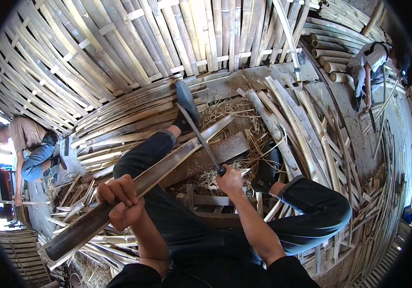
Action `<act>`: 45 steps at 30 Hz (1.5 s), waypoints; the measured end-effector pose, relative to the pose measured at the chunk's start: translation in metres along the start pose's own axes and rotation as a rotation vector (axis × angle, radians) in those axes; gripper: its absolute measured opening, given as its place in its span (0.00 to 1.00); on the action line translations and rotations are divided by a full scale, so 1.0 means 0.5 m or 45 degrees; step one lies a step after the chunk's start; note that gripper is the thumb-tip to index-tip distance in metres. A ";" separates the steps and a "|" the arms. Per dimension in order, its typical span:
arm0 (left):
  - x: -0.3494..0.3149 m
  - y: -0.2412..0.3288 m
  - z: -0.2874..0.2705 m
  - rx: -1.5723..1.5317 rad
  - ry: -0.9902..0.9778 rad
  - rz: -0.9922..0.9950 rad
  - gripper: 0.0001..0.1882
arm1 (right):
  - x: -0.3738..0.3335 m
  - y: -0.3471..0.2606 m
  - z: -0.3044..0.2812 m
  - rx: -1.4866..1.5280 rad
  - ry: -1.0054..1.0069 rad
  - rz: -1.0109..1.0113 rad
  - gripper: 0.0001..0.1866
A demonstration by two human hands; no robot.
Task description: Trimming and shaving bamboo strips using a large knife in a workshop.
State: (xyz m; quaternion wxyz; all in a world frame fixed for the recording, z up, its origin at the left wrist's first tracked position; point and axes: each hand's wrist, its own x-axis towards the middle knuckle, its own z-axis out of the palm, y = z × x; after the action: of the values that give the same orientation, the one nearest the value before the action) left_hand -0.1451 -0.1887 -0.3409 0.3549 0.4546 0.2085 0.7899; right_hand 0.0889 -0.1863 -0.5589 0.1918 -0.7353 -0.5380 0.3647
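Clad in a black top point(194, 281) with sleeves point(290, 273) reaching about the elbows — paired with dark blue jeans point(318, 209), faded in places and turned up at paler cuffs point(168, 136) — and shod in dark shoes point(265, 175), greyer on the left.

Knife handle point(221, 170) mostly hidden, apparently

Bamboo workshop, slatted wall point(186, 33), piled split strips point(314, 139), scattered shavings point(232, 109)
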 end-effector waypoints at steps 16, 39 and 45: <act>-0.017 0.017 0.009 0.004 0.078 0.017 0.11 | 0.030 0.033 0.023 0.089 -0.045 0.052 0.14; 0.012 0.069 -0.116 0.100 0.323 0.041 0.11 | 0.253 0.078 -0.008 -0.251 -0.111 0.336 0.18; 0.031 0.070 -0.141 0.050 0.277 0.026 0.11 | 0.153 0.033 0.014 -0.211 -0.296 -0.359 0.12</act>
State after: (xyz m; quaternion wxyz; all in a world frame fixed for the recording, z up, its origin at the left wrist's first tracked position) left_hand -0.2243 -0.2008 -0.3444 0.3132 0.3752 0.2565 0.8339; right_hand 0.1064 -0.1213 -0.5997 0.1165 -0.6190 -0.6824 0.3710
